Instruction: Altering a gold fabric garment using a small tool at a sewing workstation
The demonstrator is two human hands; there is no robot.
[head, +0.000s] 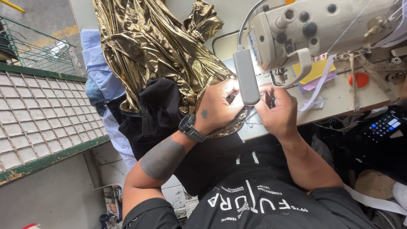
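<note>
My left hand (218,106), with a black wristwatch (190,128) on its wrist, presses on shiny gold fabric (161,46) at the edge of the sewing table (339,99). My right hand (277,108) pinches the same fabric just below the needle area of the cream sewing machine (313,29). A grey lamp head (246,76) on a flexible neck hangs in front of both hands and hides the fingertips. Black cloth (159,108) lies under the gold fabric to the left.
Yellow and pink paper (316,74) and a red round object (360,79) lie on the table beyond the machine. A black control panel with buttons (383,125) sits at the right. A tiled wall ledge (38,123) and a blue striped cloth (99,70) are at the left.
</note>
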